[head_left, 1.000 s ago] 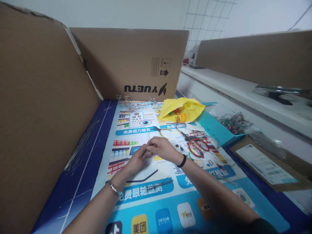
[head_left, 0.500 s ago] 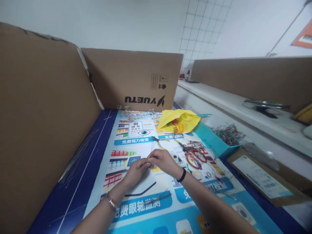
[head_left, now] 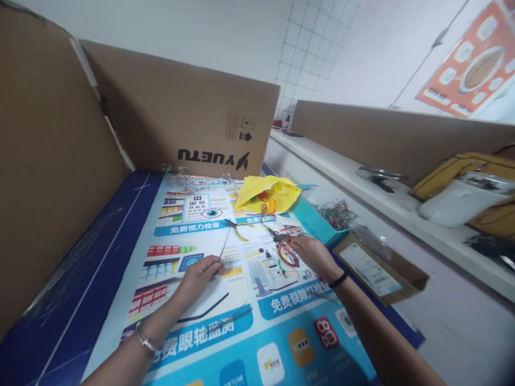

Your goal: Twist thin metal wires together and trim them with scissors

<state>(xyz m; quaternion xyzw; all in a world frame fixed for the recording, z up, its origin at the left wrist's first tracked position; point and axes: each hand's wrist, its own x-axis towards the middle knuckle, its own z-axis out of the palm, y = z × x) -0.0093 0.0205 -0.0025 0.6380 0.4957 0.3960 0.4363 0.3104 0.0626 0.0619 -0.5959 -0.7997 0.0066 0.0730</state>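
Pinched in my left hand [head_left: 207, 269] are thin dark wires [head_left: 226, 241], which point up and away over the printed sheet. My right hand [head_left: 314, 254] is closed on the red handles of the scissors [head_left: 288, 253], whose dark blades point to the upper left. Pliers with yellow handles [head_left: 241, 234] lie just beyond my left hand. A yellow bag [head_left: 287, 187] with orange and red items at its mouth is behind the scissors.
A teal box [head_left: 319, 222] of tangled wire stands at the right, beside an open cardboard box [head_left: 372, 268]. Cardboard panels [head_left: 169, 107] rise at the left and back. A white ledge [head_left: 346, 174] runs along the right.
My hands have moved apart. My right hand has gone right and taken hold of the scissors, while my left hand keeps the wires. The view has turned to the right.
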